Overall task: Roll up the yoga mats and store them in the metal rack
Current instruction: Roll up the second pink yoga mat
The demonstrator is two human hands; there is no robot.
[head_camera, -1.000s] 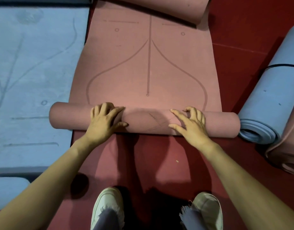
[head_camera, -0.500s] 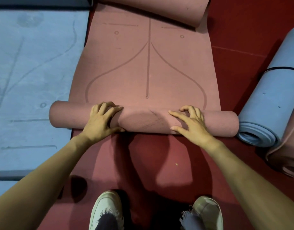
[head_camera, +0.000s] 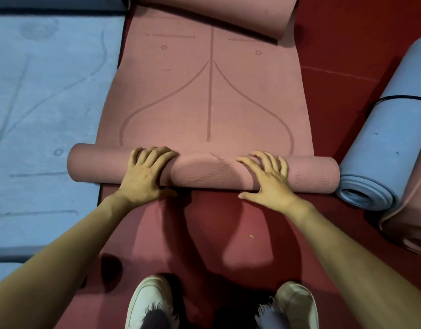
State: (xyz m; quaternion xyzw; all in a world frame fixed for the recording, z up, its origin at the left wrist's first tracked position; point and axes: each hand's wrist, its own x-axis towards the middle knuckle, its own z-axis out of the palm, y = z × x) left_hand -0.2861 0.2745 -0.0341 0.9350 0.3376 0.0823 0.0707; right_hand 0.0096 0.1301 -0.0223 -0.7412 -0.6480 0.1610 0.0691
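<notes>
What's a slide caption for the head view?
Left hand grips, right hand presses a part-rolled pink mat, rolled blue mat alongside.

Two hands show, the left hand [head_camera: 144, 178] and right hand [head_camera: 268, 184], with two shoes [head_camera: 150, 302], one half-rolled pink mat [head_camera: 204, 172], one rolled blue mat [head_camera: 382, 150], one rolled pink mat [head_camera: 409, 224], another pink roll [head_camera: 228, 13], and at least two flat blue mats [head_camera: 50, 103].

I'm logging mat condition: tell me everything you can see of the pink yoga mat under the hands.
The pink yoga mat is ribbed foam printed with darker alignment lines and circles. Its near end is wound into a roll lying crosswise; the rest lies flat on the red floor. The left hand curls over the roll, the right hand presses it with spread fingers.
</notes>
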